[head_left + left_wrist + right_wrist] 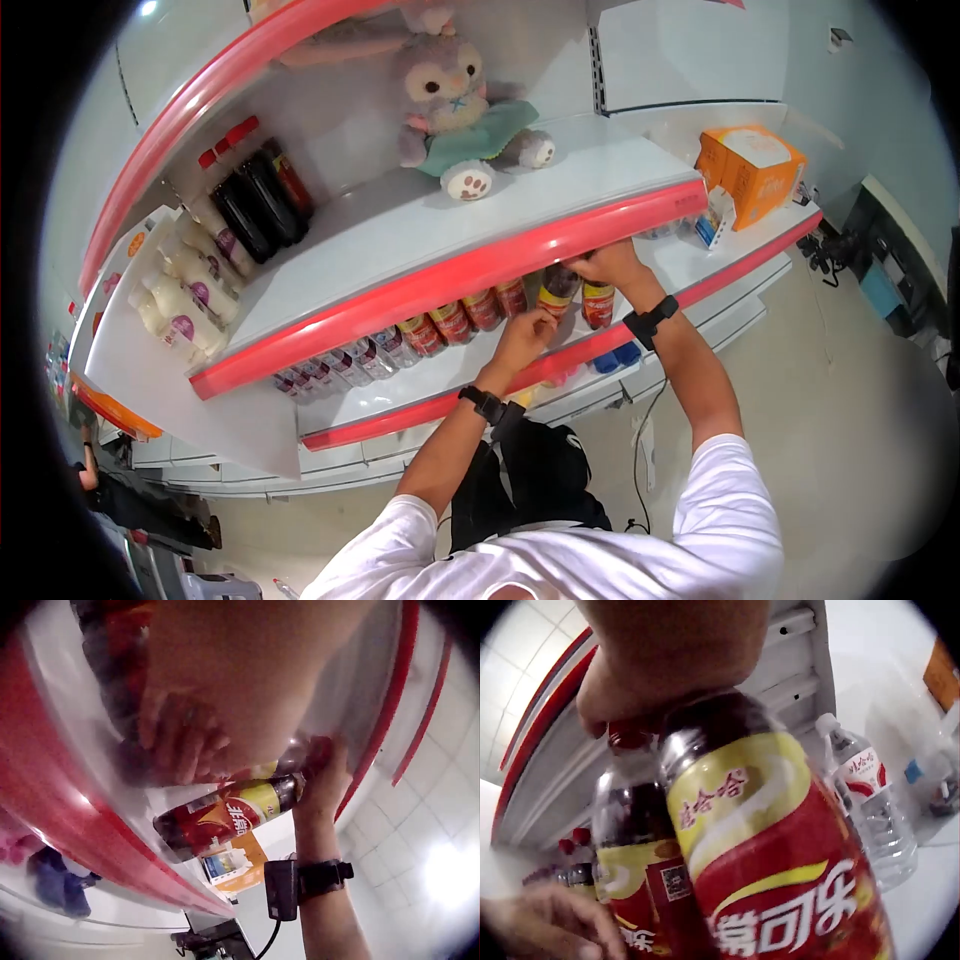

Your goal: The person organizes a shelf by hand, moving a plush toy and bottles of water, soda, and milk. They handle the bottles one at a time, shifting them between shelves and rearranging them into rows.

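Nearest to the right wrist camera is one cola bottle [780, 840], on the lower shelf [350, 405], its top under the right hand [612, 262]. Just beside it is a second bottle [557, 292]; the right hand seems to grasp this one by its red cap. The left hand [525, 340] has relaxed fingers near the second bottle's label and appears to hold nothing; whether it touches, I cannot tell. For good control, I would support the second bottle low with the left hand and guide it gently, because a tall bottle may tip against its neighbour. More colas [452, 323] and water bottles [350, 365] form a row to the left. Above, the red edge [450, 283] leaves little room, so lifting should be small.
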The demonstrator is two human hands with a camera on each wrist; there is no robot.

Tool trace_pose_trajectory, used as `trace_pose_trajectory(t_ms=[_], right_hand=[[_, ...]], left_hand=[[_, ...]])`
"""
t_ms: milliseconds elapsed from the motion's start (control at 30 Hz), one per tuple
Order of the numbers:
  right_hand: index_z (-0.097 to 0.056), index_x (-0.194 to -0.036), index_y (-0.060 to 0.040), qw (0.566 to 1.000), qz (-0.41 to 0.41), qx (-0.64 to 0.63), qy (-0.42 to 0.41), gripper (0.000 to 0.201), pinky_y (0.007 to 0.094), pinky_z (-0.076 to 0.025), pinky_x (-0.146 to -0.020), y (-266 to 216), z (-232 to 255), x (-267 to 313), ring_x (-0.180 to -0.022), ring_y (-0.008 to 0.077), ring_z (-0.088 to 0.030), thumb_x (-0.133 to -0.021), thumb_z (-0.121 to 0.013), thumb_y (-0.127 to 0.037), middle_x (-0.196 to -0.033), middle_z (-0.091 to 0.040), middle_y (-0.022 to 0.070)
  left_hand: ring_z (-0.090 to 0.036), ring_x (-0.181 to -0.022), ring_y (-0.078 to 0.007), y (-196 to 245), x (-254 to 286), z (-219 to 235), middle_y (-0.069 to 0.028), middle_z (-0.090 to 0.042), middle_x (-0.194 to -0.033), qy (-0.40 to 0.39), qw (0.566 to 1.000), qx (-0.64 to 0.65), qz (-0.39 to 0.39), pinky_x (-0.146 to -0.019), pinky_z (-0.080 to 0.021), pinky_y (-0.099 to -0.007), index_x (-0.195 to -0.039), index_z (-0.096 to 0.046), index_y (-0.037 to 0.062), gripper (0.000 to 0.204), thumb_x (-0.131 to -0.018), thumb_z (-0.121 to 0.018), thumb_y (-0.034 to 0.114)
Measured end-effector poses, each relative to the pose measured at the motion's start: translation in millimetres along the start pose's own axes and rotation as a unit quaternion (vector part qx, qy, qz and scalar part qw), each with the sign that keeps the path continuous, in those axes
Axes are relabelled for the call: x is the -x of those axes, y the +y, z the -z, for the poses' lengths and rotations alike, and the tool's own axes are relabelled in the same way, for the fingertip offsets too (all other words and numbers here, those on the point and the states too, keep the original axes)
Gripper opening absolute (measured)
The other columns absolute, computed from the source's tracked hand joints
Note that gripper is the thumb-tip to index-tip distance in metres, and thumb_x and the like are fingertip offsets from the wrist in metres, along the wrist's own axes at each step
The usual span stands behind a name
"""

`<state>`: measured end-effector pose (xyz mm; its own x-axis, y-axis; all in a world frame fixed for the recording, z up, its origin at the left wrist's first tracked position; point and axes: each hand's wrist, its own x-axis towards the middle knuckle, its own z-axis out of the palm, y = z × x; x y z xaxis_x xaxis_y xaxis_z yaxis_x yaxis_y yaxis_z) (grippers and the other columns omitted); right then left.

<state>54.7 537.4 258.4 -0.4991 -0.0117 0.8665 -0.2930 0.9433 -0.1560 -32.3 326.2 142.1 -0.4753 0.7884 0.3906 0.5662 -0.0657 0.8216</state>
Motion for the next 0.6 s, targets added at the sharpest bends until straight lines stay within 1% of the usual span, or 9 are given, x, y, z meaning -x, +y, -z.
trace_pose_trajectory(t_ms=[67,100,200,233,367,433,467,500,600], right_hand=[[-0.07,-0.103,-0.0101,0.998,-0.042,-0.023,0.036,0.036,0.0477,-0.052,-0.086,-1.3,-4.1,7.1,-0.099,0.0374,-0.065,-0.076,-0.082,-0.031,-0.106,-0.069,0.0154],[-0.066,-0.113,-0.006,0.994,-0.092,-0.051,0.033,0.043,0.0446,-0.052,-0.086,5.5,-9.4,19.0,-0.099,0.038,-0.065,-0.078,-0.082,-0.025,-0.11,-0.068,0.0177],[-0.052,-0.131,-0.0006,0.941,-0.216,-0.213,0.147,0.063,0.0408,-0.051,-0.09,-7.9,-11.9,42.6,-0.104,0.0351,-0.065,-0.079,-0.082,-0.021,-0.114,-0.065,0.0202],[-0.034,-0.144,0.0012,0.916,-0.245,-0.268,0.17,0.083,0.0389,-0.048,-0.097,-6.2,-19.1,53.4,-0.112,0.0291,-0.062,-0.079,-0.083,-0.017,-0.123,-0.06,0.0197],[-0.027,-0.147,-0.0003,0.911,-0.284,-0.294,0.046,0.092,0.0373,-0.045,-0.105,-26.8,-17.9,102.8,-0.12,0.0239,-0.055,-0.076,-0.085,-0.013,-0.135,-0.051,0.015],[-0.025,-0.148,-0.0008,0.897,-0.328,-0.297,0.015,0.096,0.0367,-0.047,-0.101,-20.0,-28.7,121.2,-0.119,0.0234,-0.056,-0.075,-0.086,-0.011,-0.133,-0.051,0.0147],[-0.024,-0.149,-0.0011,0.888,-0.35,-0.299,-0.002,0.098,0.0363,-0.048,-0.1,-13.2,-33.8,131.1,-0.118,0.0232,-0.056,-0.074,-0.087,-0.01,-0.133,-0.051,0.0145],[-0.027,-0.144,-0.0023,0.85,-0.402,-0.341,-0.007,0.093,0.0345,-0.052,-0.092,-21.8,-27.8,125.1,-0.112,0.0209,-0.058,-0.073,-0.087,-0.008,-0.125,-0.054,0.0133],[-0.032,-0.136,-0.0035,0.832,-0.442,-0.334,-0.021,0.08,0.0329,-0.054,-0.086,-17.8,-34.9,120.2,-0.107,0.0184,-0.058,-0.076,-0.085,-0.006,-0.119,-0.056,0.0119]], left_hand=[[-0.07,-0.079,-0.0208,-5.6,0.5,-2.2,-0.0128,-0.073,-0.086,0.002,1.0,-0.004,0.025,-0.074,-0.054,-0.0332,-0.094,-0.07,0.0,0.011,-0.088,-0.065,0.008],[-0.07,-0.08,-0.0207,-7.2,0.5,-3.2,-0.0127,-0.073,-0.087,0.0,1.0,-0.008,0.03,-0.075,-0.054,-0.0331,-0.094,-0.07,0.0002,0.011,-0.088,-0.065,0.008],[-0.07,-0.082,-0.0205,-20.1,0.8,-8.0,-0.0123,-0.073,-0.09,-0.01,0.999,0.01,0.033,-0.077,-0.054,-0.0327,-0.095,-0.069,0.0001,0.012,-0.088,-0.065,0.009],[-0.07,-0.083,-0.0204,-26.0,0.8,-9.9,-0.0122,-0.073,-0.09,-0.015,0.999,0.021,0.032,-0.078,-0.054,-0.0325,-0.096,-0.069,0.0,0.012,-0.089,-0.065,0.009],[-0.07,-0.083,-0.0203,-41.8,-1.8,-15.5,-0.0123,-0.073,-0.09,0.002,0.997,0.066,0.033,-0.077,-0.054,-0.0331,-0.096,-0.069,0.0001,0.013,-0.089,-0.065,0.01],[-0.07,-0.082,-0.0205,-43.7,-1.8,-16.2,-0.0126,-0.073,-0.089,-0.002,0.993,0.105,0.047,-0.077,-0.054,-0.0335,-0.095,-0.07,0.0002,0.013,-0.089,-0.065,0.011],[-0.07,-0.084,-0.0188,-45.2,-2.5,-16.2,-0.0114,-0.073,-0.09,-0.007,0.996,0.083,0.04,-0.077,-0.054,-0.0323,-0.096,-0.069,-0.0005,0.011,-0.09,-0.065,0.008],[-0.069,-0.087,-0.017,-47.7,-4.3,-15.7,-0.0101,-0.073,-0.092,-0.011,0.998,0.06,0.034,-0.077,-0.055,-0.031,-0.098,-0.069,-0.0013,0.01,-0.091,-0.065,0.005],[-0.069,-0.088,-0.0149,-55.5,-10.1,-15.3,-0.0084,-0.073,-0.093,-0.013,0.999,0.035,0.039,-0.075,-0.055,-0.0292,-0.099,-0.068,-0.0013,0.009,-0.093,-0.063,0.003]])
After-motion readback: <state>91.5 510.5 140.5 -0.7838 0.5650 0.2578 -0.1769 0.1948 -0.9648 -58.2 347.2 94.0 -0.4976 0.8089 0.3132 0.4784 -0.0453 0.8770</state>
